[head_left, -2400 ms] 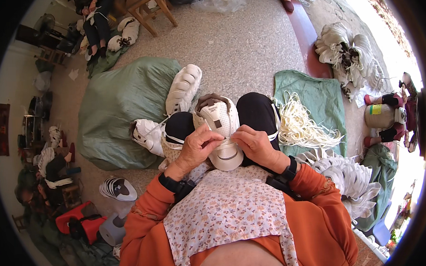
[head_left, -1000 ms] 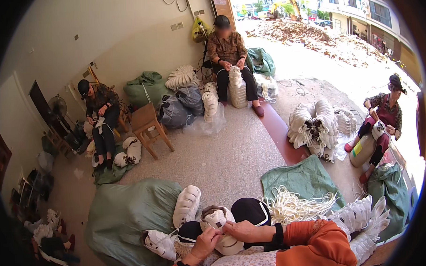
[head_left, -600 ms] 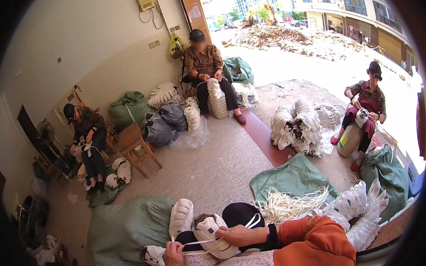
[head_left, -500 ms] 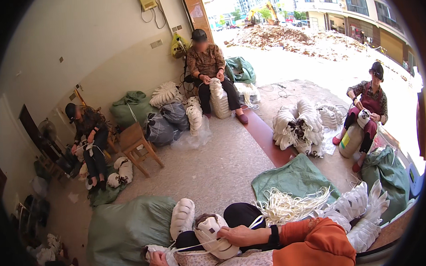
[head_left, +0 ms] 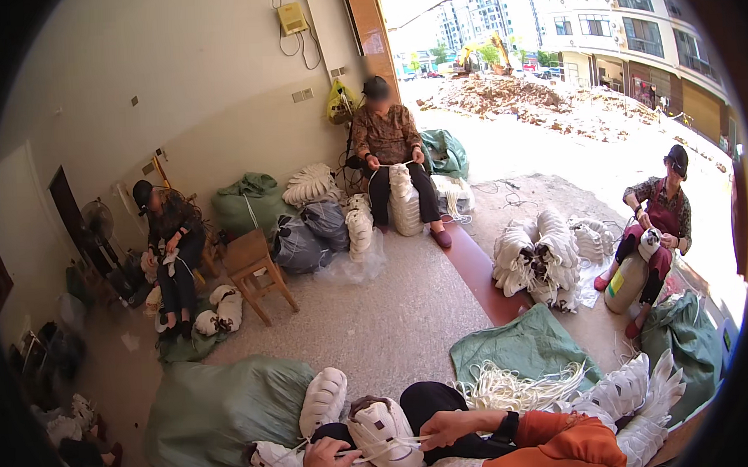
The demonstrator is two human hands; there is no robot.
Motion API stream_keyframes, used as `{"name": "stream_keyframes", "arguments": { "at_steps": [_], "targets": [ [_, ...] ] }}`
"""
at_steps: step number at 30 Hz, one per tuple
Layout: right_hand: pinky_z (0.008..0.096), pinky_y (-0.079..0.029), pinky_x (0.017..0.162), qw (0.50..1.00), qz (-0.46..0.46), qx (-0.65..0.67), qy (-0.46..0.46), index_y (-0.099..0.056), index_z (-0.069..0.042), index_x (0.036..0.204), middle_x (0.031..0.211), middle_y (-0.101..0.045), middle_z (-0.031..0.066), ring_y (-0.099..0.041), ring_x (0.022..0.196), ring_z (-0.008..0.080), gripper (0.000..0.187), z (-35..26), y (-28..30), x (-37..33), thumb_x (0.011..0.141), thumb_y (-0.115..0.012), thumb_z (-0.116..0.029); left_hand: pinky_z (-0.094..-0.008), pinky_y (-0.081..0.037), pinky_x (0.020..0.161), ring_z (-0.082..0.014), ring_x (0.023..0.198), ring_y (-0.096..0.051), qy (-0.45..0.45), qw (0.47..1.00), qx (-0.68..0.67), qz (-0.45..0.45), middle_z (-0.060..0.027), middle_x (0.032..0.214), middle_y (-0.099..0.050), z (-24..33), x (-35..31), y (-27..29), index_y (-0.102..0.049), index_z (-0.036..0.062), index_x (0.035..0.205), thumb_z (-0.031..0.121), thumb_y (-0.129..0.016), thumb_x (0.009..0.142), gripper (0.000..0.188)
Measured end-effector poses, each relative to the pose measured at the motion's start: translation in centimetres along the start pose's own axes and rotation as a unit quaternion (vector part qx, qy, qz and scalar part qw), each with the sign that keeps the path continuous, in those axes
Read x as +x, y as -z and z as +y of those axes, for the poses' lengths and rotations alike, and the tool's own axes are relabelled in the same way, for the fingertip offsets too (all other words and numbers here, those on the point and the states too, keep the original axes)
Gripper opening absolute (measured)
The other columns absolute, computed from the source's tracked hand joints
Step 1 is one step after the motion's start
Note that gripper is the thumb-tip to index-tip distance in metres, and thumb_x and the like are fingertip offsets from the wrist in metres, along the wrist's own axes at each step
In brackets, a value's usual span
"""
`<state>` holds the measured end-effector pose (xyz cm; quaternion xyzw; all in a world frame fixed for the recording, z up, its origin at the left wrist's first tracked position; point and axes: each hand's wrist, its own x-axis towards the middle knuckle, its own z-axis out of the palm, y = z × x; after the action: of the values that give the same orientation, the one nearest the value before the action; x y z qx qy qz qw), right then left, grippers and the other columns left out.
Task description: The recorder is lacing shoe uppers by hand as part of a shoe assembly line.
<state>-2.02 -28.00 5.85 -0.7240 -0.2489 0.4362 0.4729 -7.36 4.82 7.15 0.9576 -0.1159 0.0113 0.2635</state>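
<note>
Pinching white lace (head_left: 407, 439) between closed fingers, the left hand (head_left: 326, 461) and the right hand (head_left: 447, 428) flanked a pale shoe (head_left: 384, 428) at the frame's lower centre, while a cord heap (head_left: 519, 386) lay on green cloth (head_left: 526, 342) at lower right.

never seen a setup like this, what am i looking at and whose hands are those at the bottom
There's no machine, just a person's bare hands. The view comes from a wide fisheye camera worn on their head, so straight edges bend. The left hand and right hand hold white lace at a shoe between the knees. To the right, a pile of laces lies on green cloth; a green sack is left. Other people sit farther off.
</note>
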Motion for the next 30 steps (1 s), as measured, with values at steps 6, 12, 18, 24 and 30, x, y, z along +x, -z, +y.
{"name": "stream_keyframes", "arguments": {
  "at_steps": [6, 12, 18, 24, 30],
  "targets": [
    [0.0229, -0.043, 0.069, 0.901, 0.059, 0.402, 0.154, -0.065, -0.004, 0.094, 0.078, -0.057, -0.0011, -0.054, 0.071, 0.0088, 0.023, -0.4, 1.4, -4.5, 0.1, -0.06, -0.026, -0.0422, -0.042, 0.069, -0.0274, 0.078, -0.062, -0.141, 0.989, -0.011, -0.035, -0.0055, 0.082, -0.064, 0.9, 0.3, -2.7, -0.066, 0.0105, 0.084, 0.028, -0.071, 0.086, 0.018],
    [0.0334, -0.044, 0.075, 0.77, 0.109, 0.543, 0.317, -0.066, -0.003, 0.113, 0.106, -0.063, 0.0091, -0.058, 0.084, 0.0188, 0.027, 0.9, 2.3, -7.7, 0.095, -0.065, -0.023, -0.0352, -0.043, 0.066, -0.0215, 0.069, -0.061, -0.091, 0.992, -0.092, 0.003, -0.0047, 0.074, -0.064, 0.9, 0.0, -3.5, -0.062, 0.0066, 0.079, 0.018, -0.069, 0.087, 0.015],
    [0.0317, -0.044, 0.077, 0.683, 0.225, 0.604, 0.344, -0.063, -0.008, 0.108, 0.128, -0.058, 0.0096, -0.053, 0.085, 0.017, 0.014, 2.4, 3.5, -9.2, 0.096, -0.062, -0.016, -0.0219, -0.046, 0.062, -0.0066, 0.071, -0.058, 0.125, 0.848, -0.49, -0.156, 0.002, 0.081, -0.061, 0.3, 0.0, -3.5, -0.057, 0.0052, 0.1, 0.018, -0.064, 0.098, 0.015],
    [0.03, -0.046, 0.076, 0.639, 0.288, 0.613, 0.364, -0.057, -0.006, 0.111, 0.142, -0.05, 0.0088, -0.052, 0.084, 0.0153, 0.017, 3.5, 5.2, -10.8, 0.096, -0.062, -0.013, -0.0282, -0.051, 0.067, -0.0101, 0.073, -0.063, 0.06, 0.951, -0.263, -0.152, -0.0067, 0.083, -0.07, 1.0, 0.1, -2.8, -0.062, 0.0, 0.103, 0.015, -0.068, 0.092, 0.02],
    [0.0285, -0.046, 0.074, 0.539, 0.284, 0.658, 0.443, -0.055, -0.003, 0.135, 0.146, -0.049, 0.0118, -0.057, 0.089, 0.016, 0.036, 6.1, 8.9, -16.6, 0.099, -0.054, -0.007, -0.0277, -0.049, 0.061, -0.0116, 0.062, -0.063, 0.066, 0.958, -0.251, -0.122, -0.0064, 0.068, -0.068, 1.1, 0.1, -0.8, -0.073, 0.0025, 0.095, 0.016, -0.069, 0.089, 0.015]
  ]
}}
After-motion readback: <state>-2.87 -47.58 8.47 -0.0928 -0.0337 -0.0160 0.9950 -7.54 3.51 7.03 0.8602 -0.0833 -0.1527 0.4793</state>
